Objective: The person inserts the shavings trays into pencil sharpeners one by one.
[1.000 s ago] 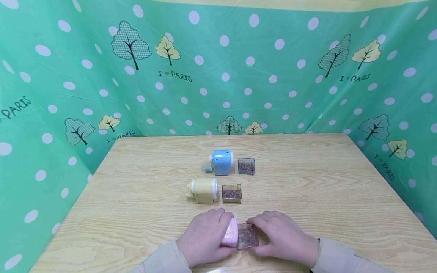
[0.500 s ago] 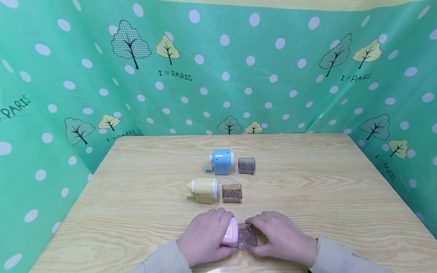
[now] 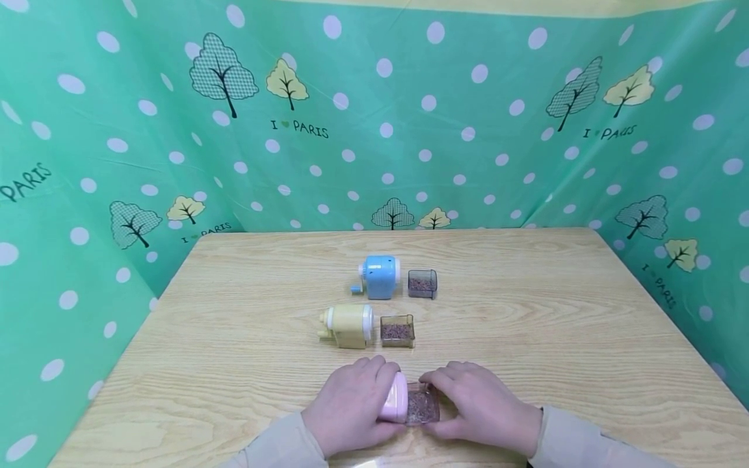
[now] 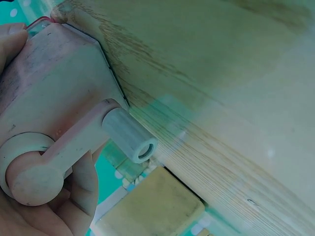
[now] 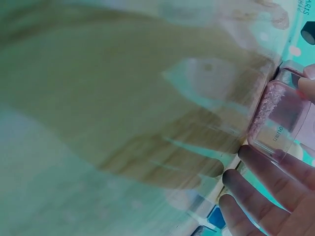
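Wrapped by my left hand [image 3: 350, 408], a pink crank pencil sharpener [image 3: 397, 399] sits near the front of the table. Its crank handle [image 4: 130, 133] points outward in the left wrist view. My right hand [image 3: 488, 406] pinches a see-through pinkish shavings drawer [image 3: 422, 404] between thumb and fingers, right at the sharpener's open side. Shavings lie inside the drawer, visible through its wall in the right wrist view. Much of the sharpener's body is hidden under my left hand in the head view.
Beyond my hands stands a yellow pencil sharpener [image 3: 351, 326] with its shavings-filled drawer [image 3: 398, 331] beside it. Farther back are a blue pencil sharpener [image 3: 381, 277] and its drawer [image 3: 422, 284], also holding shavings. A green dotted curtain [image 3: 409, 117] surrounds the wooden table [image 3: 246, 292].
My right hand and the pinkish drawer have shifted very slightly left, toward the pink sharpener. My left hand keeps its place, and the other sharpeners have not moved.
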Demonstrator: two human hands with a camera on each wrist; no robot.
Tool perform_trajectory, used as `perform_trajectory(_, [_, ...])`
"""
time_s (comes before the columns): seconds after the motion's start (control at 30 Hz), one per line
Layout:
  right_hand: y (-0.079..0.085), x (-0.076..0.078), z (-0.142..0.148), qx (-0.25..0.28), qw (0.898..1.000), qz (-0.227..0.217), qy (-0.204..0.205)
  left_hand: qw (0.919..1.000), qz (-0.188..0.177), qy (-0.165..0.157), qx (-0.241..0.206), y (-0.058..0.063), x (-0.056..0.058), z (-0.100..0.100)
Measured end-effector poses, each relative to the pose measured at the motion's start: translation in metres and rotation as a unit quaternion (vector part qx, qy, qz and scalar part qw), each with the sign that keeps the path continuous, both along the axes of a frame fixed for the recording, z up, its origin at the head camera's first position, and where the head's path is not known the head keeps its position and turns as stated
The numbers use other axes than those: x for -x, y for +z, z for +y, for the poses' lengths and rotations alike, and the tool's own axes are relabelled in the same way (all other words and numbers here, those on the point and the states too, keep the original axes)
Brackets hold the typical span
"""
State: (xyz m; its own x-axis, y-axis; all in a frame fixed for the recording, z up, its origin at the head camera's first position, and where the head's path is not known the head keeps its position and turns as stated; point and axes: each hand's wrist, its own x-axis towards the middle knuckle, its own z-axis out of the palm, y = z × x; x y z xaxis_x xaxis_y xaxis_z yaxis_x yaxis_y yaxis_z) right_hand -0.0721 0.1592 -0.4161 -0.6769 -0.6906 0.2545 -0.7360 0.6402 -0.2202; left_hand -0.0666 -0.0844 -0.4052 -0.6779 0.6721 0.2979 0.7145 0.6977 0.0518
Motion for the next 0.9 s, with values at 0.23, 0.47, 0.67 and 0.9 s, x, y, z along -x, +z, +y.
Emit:
perform_trajectory(0.23, [0.0005,0.0002,-0.0013,0.001,1.0,-0.004,0.001,1.0,-0.004,0.003,0.002,0.0006,-0.0001,0.0002])
perform_trajectory(0.47, [0.0016,0.0012,-0.0028,-0.001,1.0,-0.02,-0.001,1.0,-0.007,0.002,0.004,0.0011,-0.0003,0.0001])
perform_trajectory(0.67, [0.0032,0.0005,0.0,0.002,0.999,-0.046,0.001,1.0,-0.007,0.003,0.006,0.0011,-0.0005,0.0001])
perform_trajectory(0.9, [0.0043,-0.0006,0.0066,0.014,0.995,-0.1,-0.009,1.0,-0.005,0.001,0.001,0.0003,-0.0008,-0.0002])
